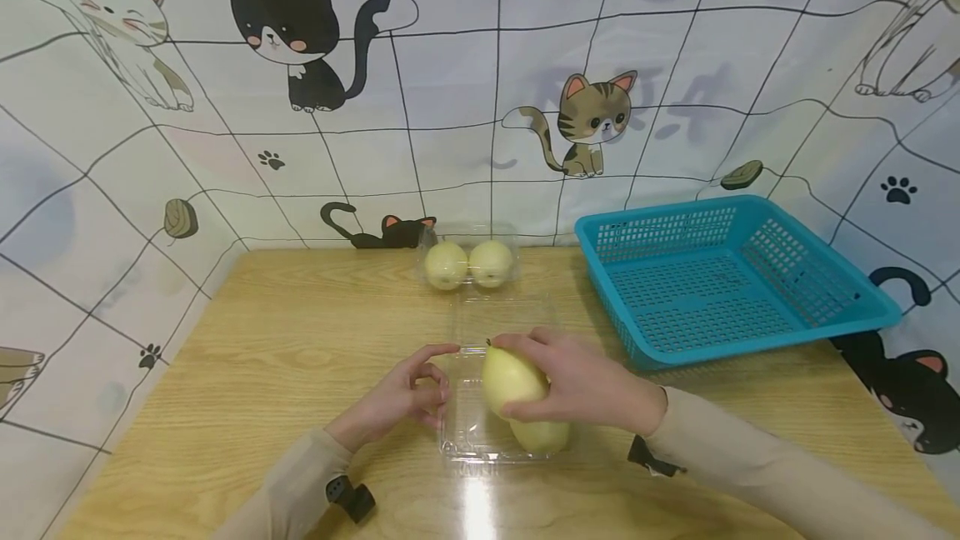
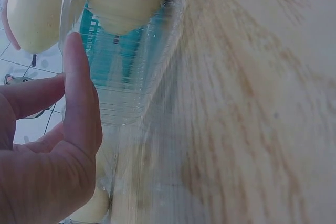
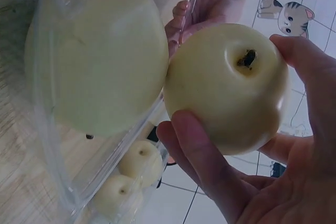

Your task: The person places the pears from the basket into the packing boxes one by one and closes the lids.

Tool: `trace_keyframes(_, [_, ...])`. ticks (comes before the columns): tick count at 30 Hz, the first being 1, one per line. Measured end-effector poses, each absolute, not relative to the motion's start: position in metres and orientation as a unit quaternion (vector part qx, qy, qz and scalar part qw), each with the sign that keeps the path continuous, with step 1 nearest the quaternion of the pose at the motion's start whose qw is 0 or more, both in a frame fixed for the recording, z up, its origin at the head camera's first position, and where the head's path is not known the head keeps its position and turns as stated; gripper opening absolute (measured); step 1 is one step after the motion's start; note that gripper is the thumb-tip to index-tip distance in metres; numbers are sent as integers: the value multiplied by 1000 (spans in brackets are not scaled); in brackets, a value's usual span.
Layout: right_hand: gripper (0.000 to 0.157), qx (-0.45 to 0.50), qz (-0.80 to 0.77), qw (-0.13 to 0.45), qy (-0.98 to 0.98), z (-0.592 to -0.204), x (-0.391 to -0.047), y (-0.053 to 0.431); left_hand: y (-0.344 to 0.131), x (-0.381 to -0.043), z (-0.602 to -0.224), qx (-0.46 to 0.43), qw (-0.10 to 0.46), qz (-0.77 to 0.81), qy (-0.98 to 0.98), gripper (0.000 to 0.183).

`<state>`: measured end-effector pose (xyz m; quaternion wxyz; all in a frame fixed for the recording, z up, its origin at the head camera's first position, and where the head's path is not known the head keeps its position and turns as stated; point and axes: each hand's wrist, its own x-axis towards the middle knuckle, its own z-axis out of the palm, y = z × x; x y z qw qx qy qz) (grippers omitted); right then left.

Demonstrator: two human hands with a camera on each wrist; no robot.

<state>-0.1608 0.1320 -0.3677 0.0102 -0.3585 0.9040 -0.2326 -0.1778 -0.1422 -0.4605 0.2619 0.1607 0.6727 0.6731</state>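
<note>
A pale yellow pear (image 1: 510, 377) is gripped by my right hand (image 1: 581, 382), its thumb and fingers spread around the sides. The stem faces out in the right wrist view. The held pear overlaps a second pear (image 1: 542, 437), which lies in the right part of an opened clear plastic box (image 1: 468, 427). At the box's left wall is my left hand (image 1: 397, 398), bent fingers and thumb pinching the rim (image 2: 67, 51). The box's clear lid (image 1: 502, 319) lies folded back, away from me.
Behind the lid, another clear box (image 1: 468, 232) holds two pears (image 1: 491, 263). A blue perforated basket (image 1: 697, 298) stands at the right, with nothing in it. The wooden table (image 1: 300, 315) meets a cat-patterned cloth (image 1: 450, 82) at the back.
</note>
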Motion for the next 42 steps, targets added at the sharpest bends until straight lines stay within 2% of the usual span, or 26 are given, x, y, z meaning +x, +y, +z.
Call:
trace_keyframes(8, [67, -372, -204, 11, 906, -372, -159, 115, -142, -178, -461, 163, 262, 673, 672, 63])
trace_keyframes(15, [65, -382, -155, -15, 911, -378, -158, 102, -142, -178, -461, 161, 263, 672, 673, 62])
trace_keyframes(23, [57, -369, -107, -5, 923, -374, -157, 88, -141, -178, -460, 158, 264, 678, 668, 63])
trace_keyframes(30, [42, -364, -95, 23, 926, -381, -159, 74, -142, -178, -462, 162, 262, 679, 667, 63])
trace_keyframes(42, [41, -373, -22, -24, 927, -394, -154, 62, -141, -179, -462, 166, 266, 683, 660, 62])
